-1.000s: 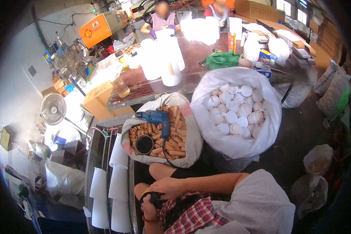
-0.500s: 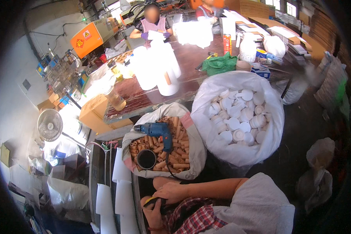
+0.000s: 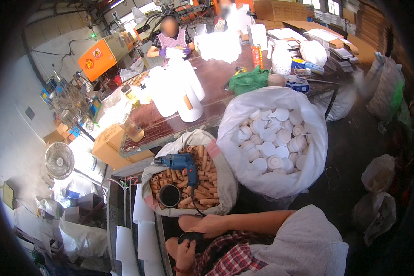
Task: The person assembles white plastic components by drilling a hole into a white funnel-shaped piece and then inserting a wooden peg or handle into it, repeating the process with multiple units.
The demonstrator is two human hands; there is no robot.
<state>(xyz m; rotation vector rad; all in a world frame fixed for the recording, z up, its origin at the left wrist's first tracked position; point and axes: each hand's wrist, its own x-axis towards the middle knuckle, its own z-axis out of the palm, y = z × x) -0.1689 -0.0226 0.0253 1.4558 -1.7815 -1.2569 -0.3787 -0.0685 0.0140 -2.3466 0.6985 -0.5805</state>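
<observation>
My left hand (image 3: 185,256) is low in the middle, its fingers closed round a small rounded black thing (image 3: 190,237) whose kind I cannot make out. Just above it is my right hand (image 3: 211,226), its bare forearm coming in from the right out of a grey sleeve. Its fingers look bent at the upper side of the black thing; what they grip is hidden. Under my hands lies red and white plaid cloth (image 3: 237,257). Close beyond them stands an open sack (image 3: 230,184) of short tan tubes, with a blue power drill (image 3: 181,162) and a dark round cup (image 3: 170,195) on top.
Right of it stands a white sack (image 3: 303,179) of round white pieces. Behind is a dark red table (image 3: 221,99) with white rolls (image 3: 188,112) and a green bag (image 3: 248,82). A person (image 3: 170,39) in purple gloves works across it. White curved sheets (image 3: 145,237) hang at left.
My view has shifted slightly. The black thing has turned in my hands, and the yellow part that showed on it is out of sight. The co-worker's gloved hands have moved a little.
</observation>
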